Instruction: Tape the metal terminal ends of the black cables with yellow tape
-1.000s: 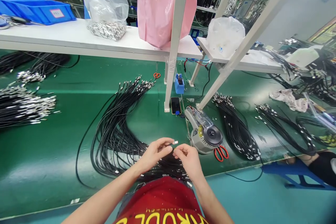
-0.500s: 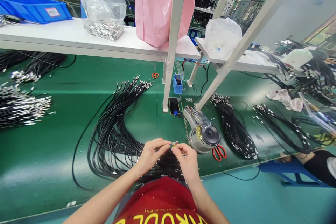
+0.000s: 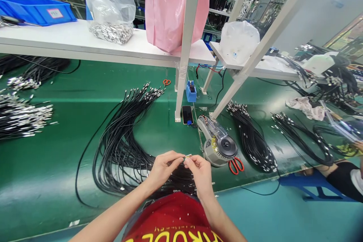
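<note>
Over the near edge of the green table, my left hand (image 3: 166,168) pinches the end of a black cable with a small silver connector (image 3: 188,155). Fingertip to fingertip with it, my right hand (image 3: 200,172) is closed at that connector, on what looks like a small yellow piece of tape, mostly covered by the fingers. Under and left of my hands curves a large bundle of black cables (image 3: 113,147), its silver tips fanned out at the far end. Just right of my right hand stands a grey tape dispenser (image 3: 218,147) with a round black disc.
Red-handled scissors (image 3: 236,165) lie beside the dispenser; orange-handled ones (image 3: 166,82) lie farther back. A phone (image 3: 187,115) and a blue holder (image 3: 191,91) stand near the white post (image 3: 184,56). More cable bundles (image 3: 252,136) lie rightward. Another person's leg (image 3: 340,176) shows at far right.
My right fingertips have closed further over the connector and cover more of the yellow piece. My left hand keeps its pinch. The view has shifted slightly.
</note>
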`<action>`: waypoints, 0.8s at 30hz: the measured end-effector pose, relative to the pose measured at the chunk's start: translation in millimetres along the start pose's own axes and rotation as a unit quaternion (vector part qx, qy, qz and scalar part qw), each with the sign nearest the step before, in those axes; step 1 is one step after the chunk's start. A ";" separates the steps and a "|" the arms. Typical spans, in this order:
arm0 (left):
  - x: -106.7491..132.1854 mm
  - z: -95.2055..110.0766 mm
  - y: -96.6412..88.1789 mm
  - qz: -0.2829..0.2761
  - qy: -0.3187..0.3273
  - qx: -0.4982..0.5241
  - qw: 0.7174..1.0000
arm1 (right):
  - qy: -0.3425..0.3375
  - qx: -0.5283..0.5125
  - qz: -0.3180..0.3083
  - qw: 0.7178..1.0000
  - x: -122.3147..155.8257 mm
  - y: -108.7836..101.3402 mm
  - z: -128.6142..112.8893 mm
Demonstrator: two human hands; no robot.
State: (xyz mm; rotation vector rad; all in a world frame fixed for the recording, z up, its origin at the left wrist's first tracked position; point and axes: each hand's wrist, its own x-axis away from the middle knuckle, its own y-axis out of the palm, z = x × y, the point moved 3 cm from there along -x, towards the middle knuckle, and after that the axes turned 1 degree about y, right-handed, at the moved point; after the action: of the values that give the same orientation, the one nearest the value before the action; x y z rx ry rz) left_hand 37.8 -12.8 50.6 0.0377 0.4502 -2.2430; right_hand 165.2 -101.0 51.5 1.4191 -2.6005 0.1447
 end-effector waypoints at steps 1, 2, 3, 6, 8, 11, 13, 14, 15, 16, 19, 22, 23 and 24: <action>-0.3 0.4 0.1 -0.001 0.001 0.000 1.000 | 0.004 -0.006 0.001 1.000 -0.3 0.5 0.3; -0.7 0.8 0.3 -0.002 0.001 0.000 1.000 | 0.008 -0.012 0.003 1.000 -0.4 1.1 0.8; -1.1 1.2 0.5 -0.002 0.002 0.000 1.000 | 0.010 -0.018 0.008 1.000 -0.4 1.8 1.6; -1.6 2.0 0.8 -0.002 0.010 0.004 1.000 | 0.009 -0.040 0.026 0.999 0.7 4.8 5.1; -1.1 1.9 0.6 0.005 0.018 0.010 1.000 | 0.009 -0.057 0.036 0.998 1.7 7.3 8.0; 0.3 0.2 0.3 0.010 0.023 0.011 1.000 | 0.013 -0.081 0.040 0.996 2.6 9.8 12.2; 1.1 -1.2 0.2 0.010 0.022 0.007 1.000 | 0.009 -0.090 0.037 0.995 3.0 10.0 13.5; 1.4 -1.7 0.2 0.011 0.021 0.005 1.000 | 0.006 -0.091 0.036 0.995 3.1 9.6 13.7; 1.5 -2.0 0.3 0.012 0.021 0.002 1.000 | 0.003 -0.089 0.035 0.995 3.2 9.1 13.8; 1.4 -2.1 0.4 0.013 0.022 0.000 1.000 | 0.001 -0.086 0.034 0.996 3.3 8.4 13.9; 0.8 -1.6 0.7 0.015 0.026 -0.002 1.000 | 0.004 -0.073 0.036 0.997 3.1 6.4 14.2; 0.1 -0.7 0.6 0.015 0.029 -0.003 0.999 | 0.006 -0.063 0.035 0.997 2.4 5.0 13.3; 0.0 -0.5 0.6 0.015 0.029 -0.004 0.999 | 0.005 -0.059 0.033 0.998 2.1 4.7 12.5; 0.1 -0.3 0.5 0.015 0.029 -0.005 0.999 | 0.004 -0.055 0.031 0.998 2.0 4.4 11.6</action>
State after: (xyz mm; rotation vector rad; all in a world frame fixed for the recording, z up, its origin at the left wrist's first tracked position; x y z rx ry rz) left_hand 38.1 -13.1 50.1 0.1045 0.4889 -2.2138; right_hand 159.1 -102.2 40.5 1.2994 -2.6024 0.0141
